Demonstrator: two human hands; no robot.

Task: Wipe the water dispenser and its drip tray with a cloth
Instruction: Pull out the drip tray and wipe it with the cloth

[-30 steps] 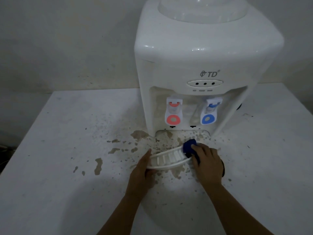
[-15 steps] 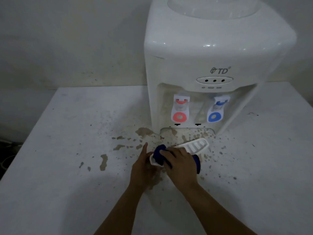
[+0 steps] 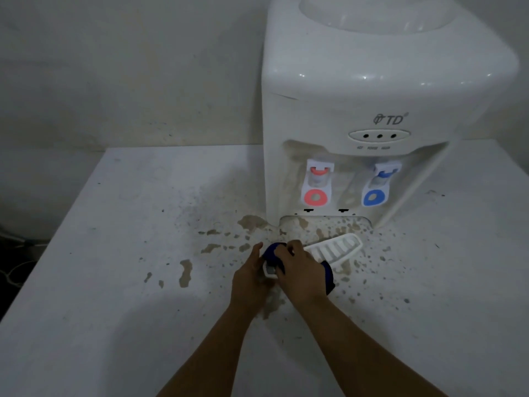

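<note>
1. On the tabletop (image 3: 114,282), left of the water dispenser (image 3: 372,110), lie brown dried splashes (image 3: 186,272); they thicken toward the dispenser's base.
2. The left hand (image 3: 247,277) sits in front of the dispenser, its fingers curled round the near left end of the drip tray (image 3: 333,249), steadying it.
3. The cloth (image 3: 273,253), dark blue, is bunched over that same left end of the tray. The right hand (image 3: 300,275) grips it, fingers clamped on the wad and pressing it down.
4. The drip tray is out of its recess, lying slantwise on the tabletop just before the dispenser, its slotted right end bare.
5. The tray looks like thin, stiff plastic: light, likely to skid or tip under a hard rub, so holding one end while wiping the other seems sound. The cloth is soft and folds into the slots.
6. The recess (image 3: 323,224) under the red tap (image 3: 315,184) and blue tap (image 3: 376,186) is stained too; the dispenser itself looks unwiped.
</note>
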